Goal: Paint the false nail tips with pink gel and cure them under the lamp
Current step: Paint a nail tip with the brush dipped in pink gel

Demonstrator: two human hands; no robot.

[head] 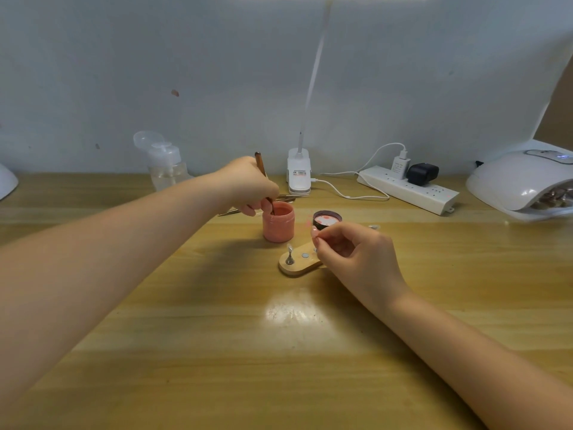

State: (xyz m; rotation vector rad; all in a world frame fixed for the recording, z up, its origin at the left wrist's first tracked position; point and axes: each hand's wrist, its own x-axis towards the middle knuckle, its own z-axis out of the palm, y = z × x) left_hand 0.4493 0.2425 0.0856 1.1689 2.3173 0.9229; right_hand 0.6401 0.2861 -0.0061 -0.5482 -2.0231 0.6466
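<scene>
Dipping brush (261, 165) in pink jar (278, 225) with left hand (248, 184), right hand (350, 249) pinching nail tip (314, 232), lid (326, 219) behind, curing lamp (521, 181) far right

pink gel jar (278, 225) upright, open, mid tabletop. its dark lid (326, 219) lies just right of it, inside up, smeared pink. brush (264, 178), brown handle, tilted, tip down inside the jar. wooden nail holder (297, 262) lies flat in front of the jar, one small metal stand (290, 255) with a clear nail tip upright on its left end. white curing lamp (524, 181) at far right, well apart, something shiny inside its opening.
</scene>
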